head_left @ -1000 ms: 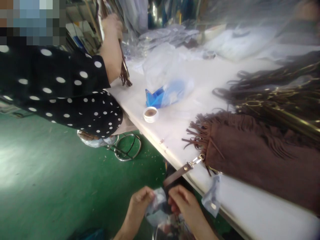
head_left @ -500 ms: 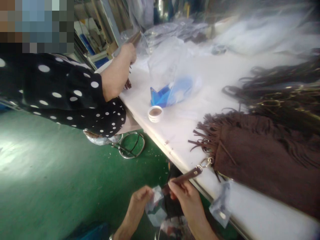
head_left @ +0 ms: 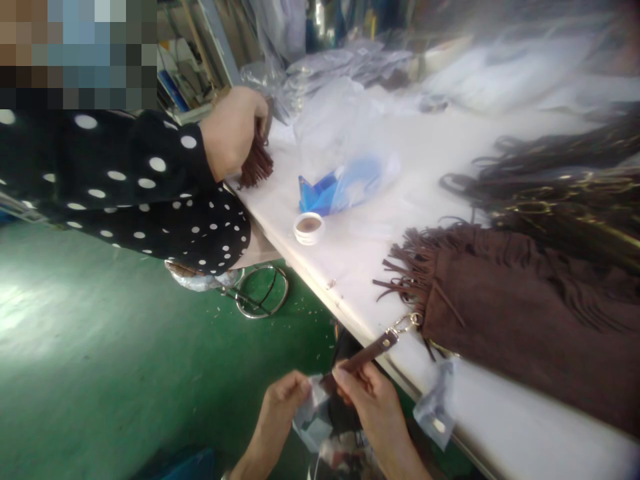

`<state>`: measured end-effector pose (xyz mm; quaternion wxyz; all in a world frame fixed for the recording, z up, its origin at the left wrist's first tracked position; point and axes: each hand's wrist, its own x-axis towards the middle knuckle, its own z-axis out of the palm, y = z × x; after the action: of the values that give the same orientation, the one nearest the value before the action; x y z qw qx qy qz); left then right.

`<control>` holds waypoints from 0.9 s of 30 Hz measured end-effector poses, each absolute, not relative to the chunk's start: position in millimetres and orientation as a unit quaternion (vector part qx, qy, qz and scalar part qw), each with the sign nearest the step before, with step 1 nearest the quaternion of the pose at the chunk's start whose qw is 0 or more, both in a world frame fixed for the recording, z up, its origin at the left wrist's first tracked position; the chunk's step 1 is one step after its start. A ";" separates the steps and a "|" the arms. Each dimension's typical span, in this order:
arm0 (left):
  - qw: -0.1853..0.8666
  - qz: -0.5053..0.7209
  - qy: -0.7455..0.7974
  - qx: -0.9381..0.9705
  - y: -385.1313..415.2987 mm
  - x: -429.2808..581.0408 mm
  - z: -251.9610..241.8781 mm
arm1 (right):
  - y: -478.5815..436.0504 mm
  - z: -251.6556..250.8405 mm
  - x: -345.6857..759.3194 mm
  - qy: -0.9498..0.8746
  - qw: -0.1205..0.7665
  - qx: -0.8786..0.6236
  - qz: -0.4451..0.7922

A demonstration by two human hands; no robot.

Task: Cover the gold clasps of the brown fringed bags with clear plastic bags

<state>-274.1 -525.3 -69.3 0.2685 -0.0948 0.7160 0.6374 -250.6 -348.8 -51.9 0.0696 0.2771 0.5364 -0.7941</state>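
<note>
A brown fringed suede bag lies on the white table, and its brown strap hangs off the front edge by a metal clasp. My right hand is closed, pinching the lower end of that strap. Just left of it, my left hand pinches a small clear plastic bag; the strap end sits at the bag's mouth. Both hands are below the table edge, over the green floor.
A person in a black polka-dot top works at the table's left, their hand on a brown tassel. On the table: tape roll, blue packet in clear plastic, dark straps. A metal stool ring stands on the floor. A plastic pouch hangs off the edge.
My right hand has shifted from the plastic bag up onto the strap end. The other person lowered their hand from high up down to the table with the tassel.
</note>
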 end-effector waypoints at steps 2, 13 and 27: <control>0.267 0.637 0.717 -0.098 -523.9 -273.3 -70.9 | -347.3 -50.8 -248.7 0.542 0.073 0.270 -0.792; 0.277 0.658 0.688 -0.131 -513.2 -259.4 -61.1 | -341.6 -50.2 -247.8 0.561 0.061 0.266 -0.782; 0.315 0.715 0.602 -0.167 -492.9 -251.8 -45.1 | -338.0 -42.2 -242.3 0.580 0.060 0.278 -0.764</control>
<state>-251.8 -492.9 -45.1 0.3149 -0.1668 0.6019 0.7147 -242.3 -338.0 -42.2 0.0598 0.2785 0.5795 -0.7636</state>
